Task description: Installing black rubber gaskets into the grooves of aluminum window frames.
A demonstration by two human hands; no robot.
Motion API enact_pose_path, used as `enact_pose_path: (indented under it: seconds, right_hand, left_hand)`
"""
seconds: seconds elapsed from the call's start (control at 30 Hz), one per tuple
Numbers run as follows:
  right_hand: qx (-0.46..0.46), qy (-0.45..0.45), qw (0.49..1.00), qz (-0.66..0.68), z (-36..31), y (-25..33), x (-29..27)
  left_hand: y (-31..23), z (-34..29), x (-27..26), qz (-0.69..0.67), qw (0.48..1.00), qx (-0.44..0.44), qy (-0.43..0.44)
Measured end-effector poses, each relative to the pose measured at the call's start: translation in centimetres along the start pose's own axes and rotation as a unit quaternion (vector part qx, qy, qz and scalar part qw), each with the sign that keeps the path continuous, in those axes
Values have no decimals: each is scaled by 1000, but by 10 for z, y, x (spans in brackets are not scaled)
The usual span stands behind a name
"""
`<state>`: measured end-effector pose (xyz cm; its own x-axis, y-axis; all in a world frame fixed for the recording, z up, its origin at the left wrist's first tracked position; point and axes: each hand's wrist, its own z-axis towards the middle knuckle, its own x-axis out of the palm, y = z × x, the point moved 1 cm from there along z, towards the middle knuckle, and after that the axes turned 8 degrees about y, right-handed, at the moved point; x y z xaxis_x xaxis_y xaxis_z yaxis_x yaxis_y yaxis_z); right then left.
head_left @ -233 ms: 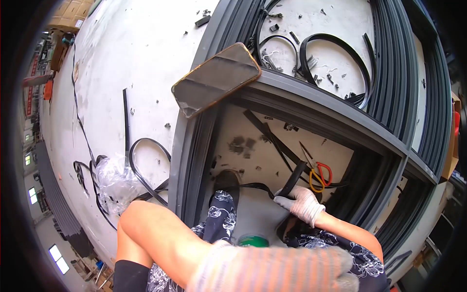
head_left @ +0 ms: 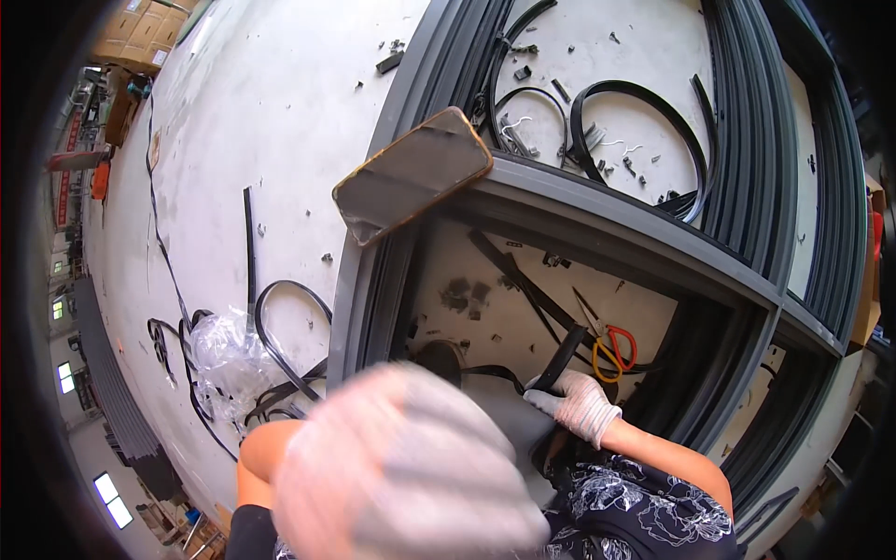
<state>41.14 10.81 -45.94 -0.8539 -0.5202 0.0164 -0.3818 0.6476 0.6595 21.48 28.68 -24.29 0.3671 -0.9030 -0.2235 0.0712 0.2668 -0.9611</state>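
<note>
My right hand (head_left: 582, 405), in a whitish work glove, is closed around a flat black rubber strip (head_left: 560, 357) whose end sticks up past the fingers. Close to the camera, my left hand (head_left: 411, 467) in a striped glove is smeared by motion; its fingers cannot be made out, and it hides my lap and part of the ground. Scissors (head_left: 609, 352) with one red and one yellow handle lie just beyond my right hand. Dark grey metal frames (head_left: 635, 217) surround the spot where I work.
A phone (head_left: 413, 175) in a clear-edged case rests on the frame's corner. Coiled black strips (head_left: 691, 126) and small scraps lie inside the far frame opening. Crumpled clear plastic (head_left: 227, 353) and more black strip lie on the pale floor (head_left: 271, 112) at left.
My left hand has risen and swung left from the lower edge, growing larger in view. My right hand keeps hold of the black rubber strip, almost unmoved. The view has shifted slightly.
</note>
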Motion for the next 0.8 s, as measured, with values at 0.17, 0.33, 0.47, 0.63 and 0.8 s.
enact_pose_path:
  seconds: [0.17,0.33,0.47,0.63,0.8]
  right_hand:
    - [-18,-11,1000,-20,-15,10,-7]
    - [-17,27,999,-12,-1,13,-1]
    - [-24,-7,1000,-2,-8,13,-2]
    - [-11,-2,1000,-15,-6,12,-2]
    - [-7,7,1000,-13,-3,13,-2]
  left_hand:
    - [42,-25,-7,377,850,-225,-291]
    - [90,-32,-38,591,691,-374,-182]
    - [117,-16,-50,591,679,-417,-125]
    - [120,-8,-58,569,680,-454,-86]
    - [127,-11,-76,564,709,-421,-48]
